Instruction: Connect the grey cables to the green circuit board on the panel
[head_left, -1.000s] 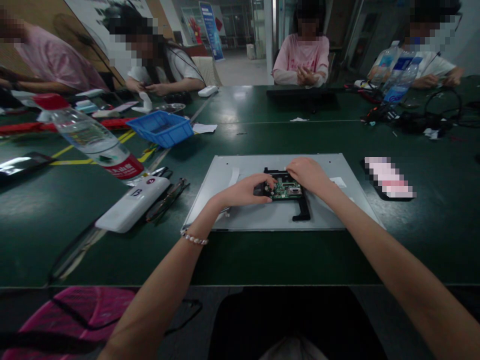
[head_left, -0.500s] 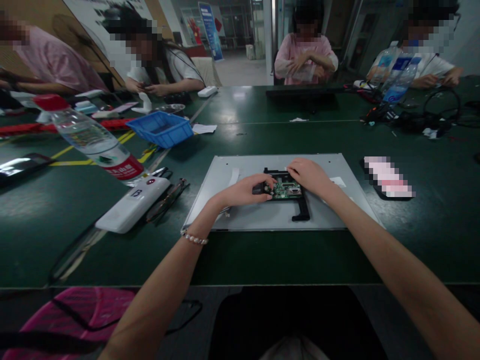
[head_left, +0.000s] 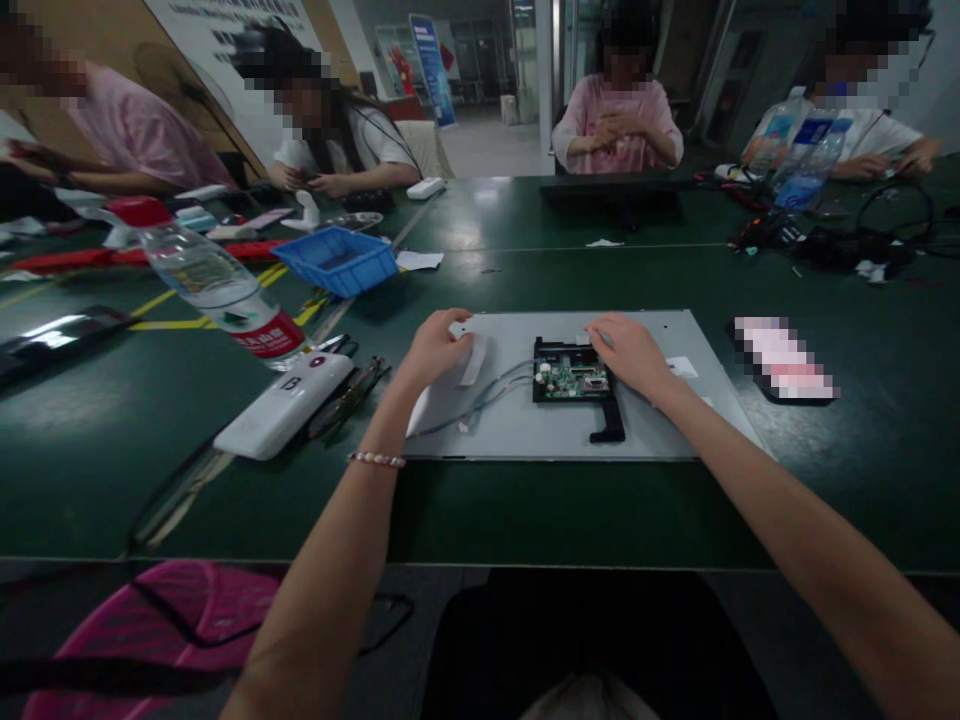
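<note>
A flat grey panel lies on the green table in front of me. On it sits a black plastic bracket carrying a green circuit board. Thin grey-blue wires run from the board toward the panel's left side. My left hand is over the panel's upper left edge, thumb and fingers apart, beside a white tape strip; whether it touches the strip is unclear. With bent fingers, my right hand grips the bracket's upper right corner; part of that corner is hidden beneath it.
Left of the panel are glasses, a white power bank, a tilted water bottle and a blue bin. A phone lies to the right. Several people sit around the table. A pink basket stands below the front edge.
My left hand has moved left and away from the board to the panel's upper left edge, uncovering the wires. My right hand stays at the bracket's corner. The view has shifted slightly.
</note>
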